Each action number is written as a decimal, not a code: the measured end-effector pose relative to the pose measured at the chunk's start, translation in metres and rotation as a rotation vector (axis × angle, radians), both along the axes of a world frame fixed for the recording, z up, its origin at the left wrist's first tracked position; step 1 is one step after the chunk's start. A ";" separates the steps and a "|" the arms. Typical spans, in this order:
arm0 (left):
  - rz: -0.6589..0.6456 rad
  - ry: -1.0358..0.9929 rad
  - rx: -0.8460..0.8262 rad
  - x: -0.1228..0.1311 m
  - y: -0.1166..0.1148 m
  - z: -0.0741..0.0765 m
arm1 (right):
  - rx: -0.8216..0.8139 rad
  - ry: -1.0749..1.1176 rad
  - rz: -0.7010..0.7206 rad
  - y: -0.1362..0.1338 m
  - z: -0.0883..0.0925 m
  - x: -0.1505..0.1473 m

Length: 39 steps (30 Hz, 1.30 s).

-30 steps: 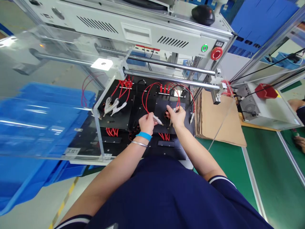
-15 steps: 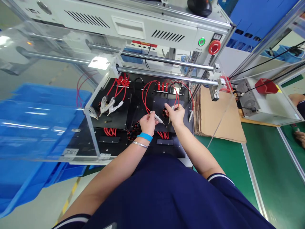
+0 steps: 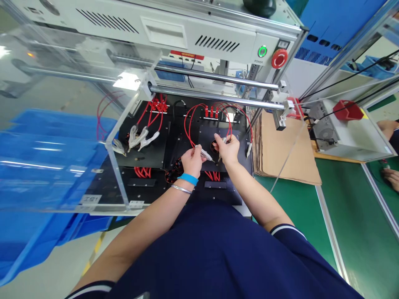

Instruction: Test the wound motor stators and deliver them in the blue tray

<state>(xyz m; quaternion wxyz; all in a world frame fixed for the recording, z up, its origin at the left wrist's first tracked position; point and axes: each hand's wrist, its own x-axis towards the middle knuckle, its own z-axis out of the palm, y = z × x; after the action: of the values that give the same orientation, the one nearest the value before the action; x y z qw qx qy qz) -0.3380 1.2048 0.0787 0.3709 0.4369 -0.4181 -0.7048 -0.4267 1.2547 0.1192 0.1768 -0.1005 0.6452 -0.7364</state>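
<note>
My left hand [image 3: 191, 161] is closed on a white alligator clip [image 3: 206, 155] at the end of a red lead [image 3: 186, 126]. My right hand [image 3: 229, 150] is closed on another white clip [image 3: 222, 143] with a red lead. Both hands hover over a black fixture plate [image 3: 205, 137], beside a small round motor part [image 3: 215, 146] with copper windings. A second such part [image 3: 174, 171] lies just left of my left wrist. Several idle white clips [image 3: 141, 139] rest on the left half of the black base.
A clear acrylic guard [image 3: 62, 137] stands at the left, steel rods [image 3: 215, 97] cross above. The white cabinet overhead carries a green power light [image 3: 262, 52] and a red stop button [image 3: 279, 58]. Cardboard sheets [image 3: 283, 145] lie at right; blue bins [image 3: 37, 174] at left. Another person's hand [image 3: 391, 176] shows far right.
Both hands have stayed on their clips over the plate, shifting only slightly; the view has drifted a little up and left.
</note>
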 end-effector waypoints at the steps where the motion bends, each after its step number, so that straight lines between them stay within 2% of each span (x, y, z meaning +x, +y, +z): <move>1: 0.002 0.000 0.002 0.000 0.000 0.000 | 0.012 0.011 -0.001 0.000 -0.001 0.000; 8: -0.025 -0.013 0.046 0.004 0.003 0.007 | 0.143 0.170 -0.010 0.000 -0.013 -0.002; 11: -0.059 0.005 0.074 0.006 0.002 0.008 | 0.166 0.212 0.030 0.003 -0.012 -0.001; 15: -0.099 -0.075 0.054 0.007 -0.004 0.004 | 0.172 0.352 0.143 0.022 -0.001 0.007; 18: -0.108 -0.148 0.024 0.007 -0.006 0.002 | 0.169 0.483 0.079 0.045 -0.001 0.001; 21: -0.111 -0.178 0.027 0.007 -0.005 0.001 | 0.285 0.524 -0.180 0.064 -0.020 -0.026; 24: -0.075 -0.188 0.030 0.007 -0.001 0.001 | 0.521 0.402 -0.370 0.071 -0.050 -0.059; 27: -0.007 -0.197 -0.007 0.010 0.002 -0.002 | 0.707 0.264 -0.379 0.069 -0.074 -0.078; 30: 0.017 -0.189 -0.064 0.018 0.003 -0.007 | 0.773 0.215 -0.336 0.066 -0.083 -0.087; 35: -0.012 -0.174 -0.186 0.042 0.006 -0.021 | 0.791 0.168 -0.231 0.072 -0.074 -0.097; 37: -0.076 -0.200 -0.250 0.053 0.011 -0.026 | 0.774 0.187 -0.217 0.075 -0.062 -0.096; 39: -0.141 -0.230 -0.304 0.062 0.018 -0.029 | 0.676 0.174 -0.194 0.078 -0.046 -0.090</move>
<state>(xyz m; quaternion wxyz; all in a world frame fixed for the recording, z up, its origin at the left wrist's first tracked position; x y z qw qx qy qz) -0.2758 1.2232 0.0500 0.3323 0.4230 -0.5888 -0.6034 -0.5166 1.3332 0.0734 0.0740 -0.0369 0.8713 -0.4837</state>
